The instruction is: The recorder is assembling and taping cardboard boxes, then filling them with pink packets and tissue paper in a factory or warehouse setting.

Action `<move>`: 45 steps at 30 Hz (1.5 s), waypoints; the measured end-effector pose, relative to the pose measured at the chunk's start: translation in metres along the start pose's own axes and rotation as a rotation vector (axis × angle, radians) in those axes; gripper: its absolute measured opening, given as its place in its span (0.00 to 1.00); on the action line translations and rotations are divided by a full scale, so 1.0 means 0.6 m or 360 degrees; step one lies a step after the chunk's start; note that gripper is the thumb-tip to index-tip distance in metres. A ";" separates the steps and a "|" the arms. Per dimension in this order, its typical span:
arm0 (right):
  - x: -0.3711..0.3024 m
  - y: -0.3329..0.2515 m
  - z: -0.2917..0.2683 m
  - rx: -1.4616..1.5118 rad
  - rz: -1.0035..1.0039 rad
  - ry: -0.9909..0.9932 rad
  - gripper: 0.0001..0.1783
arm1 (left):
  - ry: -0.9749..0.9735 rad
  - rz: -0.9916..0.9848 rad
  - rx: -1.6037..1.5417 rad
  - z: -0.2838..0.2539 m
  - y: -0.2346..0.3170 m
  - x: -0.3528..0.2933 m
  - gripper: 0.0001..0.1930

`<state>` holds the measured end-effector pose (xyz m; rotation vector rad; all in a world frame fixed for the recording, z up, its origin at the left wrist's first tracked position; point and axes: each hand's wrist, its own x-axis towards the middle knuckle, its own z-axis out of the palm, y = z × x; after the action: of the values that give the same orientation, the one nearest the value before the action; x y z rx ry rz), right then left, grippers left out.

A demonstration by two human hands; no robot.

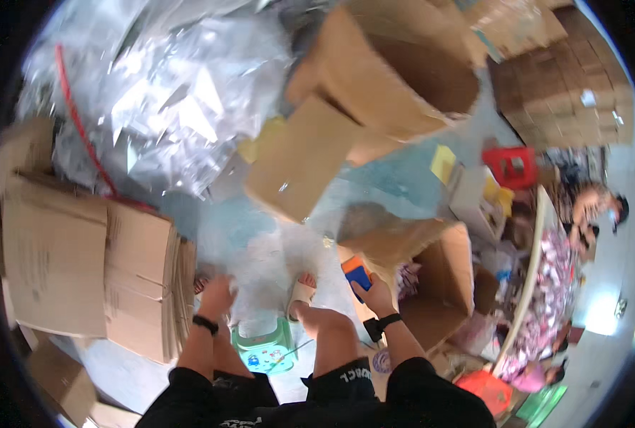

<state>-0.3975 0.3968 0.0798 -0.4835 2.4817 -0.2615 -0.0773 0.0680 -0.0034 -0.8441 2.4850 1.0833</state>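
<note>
My right hand [376, 295] clamps an orange-and-blue object [356, 273]; my left hand [217, 298], near flattened cartons [137, 278], is too blurred to tell.

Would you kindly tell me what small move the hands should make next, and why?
I would probably bring the left hand across to steady the open carton: the right hand beside it is occupied with an orange-and-blue object, while the left, though blurred, is clearly apart from the carton and seems free.
</note>
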 end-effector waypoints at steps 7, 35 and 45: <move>-0.274 0.174 -0.135 0.0132 0.0848 -0.0558 0.37 | -0.0751 0.0264 -0.0397 -0.211 0.244 -0.148 0.18; -0.324 0.321 -0.422 -0.0638 0.0106 -0.0493 0.13 | 0.0862 -0.0147 -0.0461 -0.572 0.244 -1.246 0.17; -0.018 0.061 -0.279 0.0311 -0.0487 -0.0045 0.24 | 0.1840 -0.0303 -0.0714 -0.321 0.107 -1.546 0.18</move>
<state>-0.4980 0.4471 0.2096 -0.7761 2.3180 -0.6079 0.6003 0.3264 0.6091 -2.3207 2.8514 1.3260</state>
